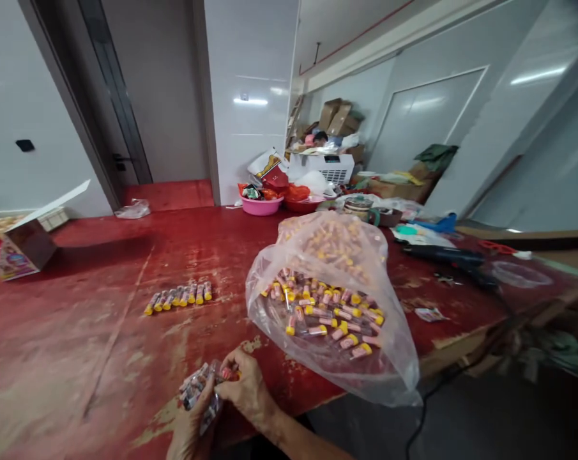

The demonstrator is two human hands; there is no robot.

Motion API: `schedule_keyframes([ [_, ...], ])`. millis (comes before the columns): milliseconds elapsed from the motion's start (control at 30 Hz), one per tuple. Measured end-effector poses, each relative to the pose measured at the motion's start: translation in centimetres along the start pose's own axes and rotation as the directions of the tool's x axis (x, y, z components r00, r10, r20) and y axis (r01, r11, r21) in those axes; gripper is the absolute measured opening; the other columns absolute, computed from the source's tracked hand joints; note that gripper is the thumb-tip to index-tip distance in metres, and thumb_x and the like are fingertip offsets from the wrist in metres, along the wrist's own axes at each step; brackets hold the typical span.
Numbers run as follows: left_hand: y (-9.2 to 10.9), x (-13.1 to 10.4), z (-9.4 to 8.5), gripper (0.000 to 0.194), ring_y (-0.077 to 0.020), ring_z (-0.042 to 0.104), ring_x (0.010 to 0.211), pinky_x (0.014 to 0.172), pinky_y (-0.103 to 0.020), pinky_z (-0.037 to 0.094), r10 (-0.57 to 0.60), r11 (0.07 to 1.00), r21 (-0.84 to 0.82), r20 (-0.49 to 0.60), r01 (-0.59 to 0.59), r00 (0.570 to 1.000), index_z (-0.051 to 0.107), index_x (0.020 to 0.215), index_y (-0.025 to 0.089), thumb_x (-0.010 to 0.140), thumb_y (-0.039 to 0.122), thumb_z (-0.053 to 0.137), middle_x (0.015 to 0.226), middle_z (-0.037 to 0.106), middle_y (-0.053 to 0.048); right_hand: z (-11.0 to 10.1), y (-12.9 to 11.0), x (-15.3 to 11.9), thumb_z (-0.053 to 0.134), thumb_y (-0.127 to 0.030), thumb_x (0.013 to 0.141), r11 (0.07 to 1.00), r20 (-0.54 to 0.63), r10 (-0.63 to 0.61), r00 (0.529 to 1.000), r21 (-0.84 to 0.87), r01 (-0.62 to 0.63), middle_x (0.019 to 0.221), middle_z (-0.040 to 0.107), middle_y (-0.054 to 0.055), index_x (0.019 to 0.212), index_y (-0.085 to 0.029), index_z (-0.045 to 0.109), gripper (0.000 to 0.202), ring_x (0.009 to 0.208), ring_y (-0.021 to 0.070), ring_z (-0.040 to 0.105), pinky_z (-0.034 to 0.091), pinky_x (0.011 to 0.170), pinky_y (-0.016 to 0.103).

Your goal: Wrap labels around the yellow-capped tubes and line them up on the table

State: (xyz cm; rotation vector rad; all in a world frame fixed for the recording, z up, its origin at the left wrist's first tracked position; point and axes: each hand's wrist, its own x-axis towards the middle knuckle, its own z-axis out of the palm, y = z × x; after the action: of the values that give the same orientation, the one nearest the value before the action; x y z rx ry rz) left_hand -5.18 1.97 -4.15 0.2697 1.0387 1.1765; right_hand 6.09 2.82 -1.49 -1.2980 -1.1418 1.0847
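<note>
Near the front edge of the red table, my left hand point(193, 418) is wrapped around a bunch of small clear tubes point(196, 386) with printed labels. My right hand point(248, 390) pinches a small tube with a reddish-orange end point(230, 374) against that bunch; its far part is hidden by the fingers. To the right lies an open clear plastic bag point(262, 306) full of loose yellow-capped tubes point(327, 313). A short row of the same yellow-capped tubes point(178, 297) lies side by side on the table, beyond my left hand.
The red table point(101, 275) has a cardboard display box point(27, 249) at far left. Pink basin point(262, 206), lidded jar point(358, 204) and packets stand along the back. A black heat-gun-like tool point(442, 255) with a trailing cord point(430, 399) lies right. Another person's head shows at the back.
</note>
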Motion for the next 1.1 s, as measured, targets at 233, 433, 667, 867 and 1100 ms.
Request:
schedule_keyframes([
  [233, 0.1, -1.2, 1.2, 0.040, -0.0195, 0.070, 0.069, 0.063, -0.028, 0.058, 0.019, 1.000, 0.024, 0.015, -0.020, 1.000, 0.067, 0.092, 0.017, 0.057, 0.017, 0.085, 0.083, 0.072, -0.003, -1.7, -0.9, 0.8, 0.058, -0.012, 0.049, 0.999, 0.039, -0.012, 0.999, -0.046, 0.014, 0.059, 0.047, -0.007, 0.063, -0.018, 0.053, 0.017, 0.057, 0.0099, 0.041, 0.034, 0.053, 0.020],
  [433, 2.2, -2.8, 2.0, 0.036, -0.0139, 0.065, 0.060, 0.054, -0.022, 0.053, 0.118, 0.993, 0.003, 0.080, -0.119, 0.990, 0.068, 0.084, 0.013, 0.054, 0.020, 0.087, 0.074, 0.070, -0.002, -3.5, -1.9, 0.5, 0.068, -0.033, 0.067, 0.995, 0.175, -0.054, 0.983, -0.072, 0.067, 0.076, 0.056, -0.002, 0.085, -0.018, 0.060, 0.024, 0.074, 0.0149, 0.052, 0.043, 0.071, 0.027],
  [667, 3.2, -2.5, 0.4, 0.036, -0.0116, 0.061, 0.054, 0.052, -0.022, 0.051, 0.139, 0.982, -0.114, -0.100, -0.150, 0.985, 0.066, 0.077, 0.012, 0.052, 0.023, 0.088, 0.069, 0.067, -0.001, -4.5, -1.1, -1.7, 0.052, -0.024, 0.090, 0.884, 0.395, -0.375, 0.839, -0.119, 0.452, 0.102, 0.057, 0.006, 0.106, -0.021, 0.061, 0.019, 0.099, 0.0193, 0.056, 0.046, 0.088, 0.032],
  [867, 3.1, -2.2, 0.0, 0.033, -0.0102, 0.060, 0.053, 0.054, -0.022, 0.051, 0.131, 0.981, -0.133, -0.071, -0.139, 0.989, 0.062, 0.071, 0.013, 0.056, 0.029, 0.087, 0.062, 0.064, 0.001, -3.3, -0.4, -2.2, 0.052, -0.013, 0.089, 0.719, 0.355, -0.556, 0.751, -0.249, 0.650, 0.103, 0.054, 0.008, 0.114, -0.021, 0.058, 0.027, 0.095, 0.0188, 0.057, 0.050, 0.081, 0.031],
  [1100, 3.2, -2.0, -0.1, 0.039, -0.0111, 0.061, 0.058, 0.055, -0.022, 0.052, 0.038, 0.978, -0.202, -0.098, -0.057, 0.994, 0.064, 0.078, 0.013, 0.053, 0.028, 0.089, 0.070, 0.065, 0.000, -2.4, -0.2, -1.8, 0.051, -0.012, 0.090, 0.574, 0.373, -0.635, 0.677, -0.359, 0.736, 0.102, 0.053, 0.010, 0.121, -0.019, 0.054, 0.032, 0.088, 0.0189, 0.058, 0.052, 0.074, 0.032],
])
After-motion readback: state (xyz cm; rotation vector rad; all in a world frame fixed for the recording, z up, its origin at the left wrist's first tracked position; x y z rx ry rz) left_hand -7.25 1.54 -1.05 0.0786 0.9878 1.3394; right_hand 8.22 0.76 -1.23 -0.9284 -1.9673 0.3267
